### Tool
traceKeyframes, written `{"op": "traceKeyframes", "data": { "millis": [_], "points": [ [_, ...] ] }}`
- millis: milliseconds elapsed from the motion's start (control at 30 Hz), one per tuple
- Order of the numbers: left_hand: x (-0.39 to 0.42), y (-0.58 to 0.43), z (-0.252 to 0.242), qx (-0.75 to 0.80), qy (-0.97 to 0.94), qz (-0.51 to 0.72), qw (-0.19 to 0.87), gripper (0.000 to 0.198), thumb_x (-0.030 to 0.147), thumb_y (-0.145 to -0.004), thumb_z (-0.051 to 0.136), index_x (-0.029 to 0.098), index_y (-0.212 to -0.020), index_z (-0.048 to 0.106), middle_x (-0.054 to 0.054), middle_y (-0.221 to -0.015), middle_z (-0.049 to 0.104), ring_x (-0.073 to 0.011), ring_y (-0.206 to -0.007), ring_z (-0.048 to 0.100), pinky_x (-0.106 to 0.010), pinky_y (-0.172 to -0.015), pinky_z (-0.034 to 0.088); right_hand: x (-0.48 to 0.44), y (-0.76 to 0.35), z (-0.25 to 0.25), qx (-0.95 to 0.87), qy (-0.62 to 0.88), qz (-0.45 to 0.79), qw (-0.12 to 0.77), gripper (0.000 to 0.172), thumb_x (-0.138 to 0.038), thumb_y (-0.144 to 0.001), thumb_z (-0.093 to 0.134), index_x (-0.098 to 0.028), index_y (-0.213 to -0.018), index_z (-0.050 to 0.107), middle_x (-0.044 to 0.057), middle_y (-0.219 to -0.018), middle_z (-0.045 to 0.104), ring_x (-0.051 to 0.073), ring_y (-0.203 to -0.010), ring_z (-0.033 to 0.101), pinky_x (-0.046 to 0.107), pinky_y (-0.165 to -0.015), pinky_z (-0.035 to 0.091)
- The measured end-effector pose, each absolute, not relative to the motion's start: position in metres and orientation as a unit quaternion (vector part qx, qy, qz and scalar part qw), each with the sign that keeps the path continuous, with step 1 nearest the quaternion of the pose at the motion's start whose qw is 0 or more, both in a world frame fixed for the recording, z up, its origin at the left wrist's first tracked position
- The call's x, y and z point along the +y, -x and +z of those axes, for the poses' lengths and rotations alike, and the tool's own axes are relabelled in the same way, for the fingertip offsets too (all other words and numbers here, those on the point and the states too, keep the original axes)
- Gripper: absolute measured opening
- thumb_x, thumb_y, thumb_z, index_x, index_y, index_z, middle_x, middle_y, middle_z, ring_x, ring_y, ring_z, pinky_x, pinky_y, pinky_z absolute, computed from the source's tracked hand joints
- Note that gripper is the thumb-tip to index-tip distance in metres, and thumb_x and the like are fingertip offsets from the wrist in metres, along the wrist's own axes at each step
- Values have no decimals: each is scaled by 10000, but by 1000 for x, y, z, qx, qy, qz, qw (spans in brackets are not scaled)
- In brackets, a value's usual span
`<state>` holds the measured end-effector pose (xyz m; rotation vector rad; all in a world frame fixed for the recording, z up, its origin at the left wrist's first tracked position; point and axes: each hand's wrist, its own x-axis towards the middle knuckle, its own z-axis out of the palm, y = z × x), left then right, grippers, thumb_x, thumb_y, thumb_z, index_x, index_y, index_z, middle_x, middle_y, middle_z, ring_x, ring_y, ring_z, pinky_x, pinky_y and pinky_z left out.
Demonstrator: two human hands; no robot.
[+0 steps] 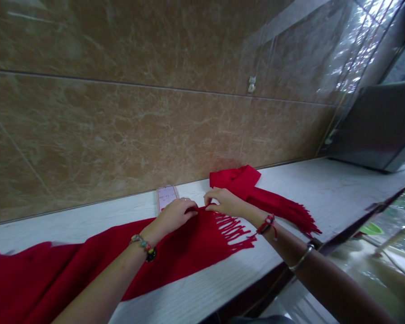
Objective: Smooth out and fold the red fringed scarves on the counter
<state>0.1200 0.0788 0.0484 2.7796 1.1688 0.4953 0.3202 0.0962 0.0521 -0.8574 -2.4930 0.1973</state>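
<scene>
A red fringed scarf [185, 252] lies spread along the white countertop, running off toward the lower left, with its tassels at the right end. At its far edge, near the fringe, my left hand [176, 213] has its fingers curled in a pinch on the cloth. Just to the right, my right hand [225, 202] pinches the same edge between thumb and fingers, a short gap from the left. Behind my right hand rests a second red scarf [273, 204], folded over, its fringe pointing right. The fingertips of both hands are partly hidden.
A phone [166, 196] with lit digits on its screen leans near the wall behind my left hand. The tiled wall [121, 135] borders the white countertop [324, 193] at the back. A large grey metal box [374, 126] stands at the far right. The countertop's front edge runs diagonally below my right arm.
</scene>
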Motion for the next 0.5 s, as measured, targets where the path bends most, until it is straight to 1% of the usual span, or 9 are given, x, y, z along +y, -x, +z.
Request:
{"op": "traceKeyframes", "data": {
  "millis": [67, 133, 233, 367, 500],
  "points": [
    [77, -117, 49, 395, -902, 172, 38, 167, 197, -819, 473, 159, -854, 632, -44, -836, 648, -151, -771, 572, -239, -704, 415, 95, -326, 50, -907, 333, 82, 246, 63, -159, -727, 624, -168, -789, 632, 12, -739, 647, 143, -718, 579, 272, -738, 433],
    [76, -116, 49, 403, -897, 175, 35, 172, 194, -821, 469, 162, -849, 636, -43, -844, 646, -152, -783, 572, -244, -720, 417, 95, -332, 46, -910, 327, 80, 243, 79, -172, -740, 615, -165, -812, 647, 29, -770, 658, 149, -741, 584, 264, -727, 434],
    [74, -116, 48, 412, -894, 175, 26, 174, 203, -822, 472, 160, -845, 639, -48, -840, 646, -158, -785, 572, -254, -732, 420, 95, -335, 42, -919, 307, 60, 238, 88, -203, -764, 592, -160, -799, 661, 51, -792, 661, 159, -779, 584, 271, -749, 430],
    [72, -121, 48, 420, -888, 185, 24, 182, 186, -822, 463, 166, -855, 641, -43, -835, 647, -155, -779, 572, -253, -731, 421, 92, -321, 45, -915, 318, 24, 246, 203, -271, -750, 617, -156, -913, 650, 73, -901, 659, 177, -857, 576, 289, -790, 420],
    [72, -121, 48, 434, -880, 190, 26, 187, 168, -818, 458, 166, -847, 643, -44, -841, 649, -152, -780, 574, -247, -726, 421, 92, -305, 51, -924, 336, -13, 182, 126, -217, -790, 569, -161, -835, 673, 55, -796, 679, 164, -796, 591, 278, -792, 401]
  ]
}}
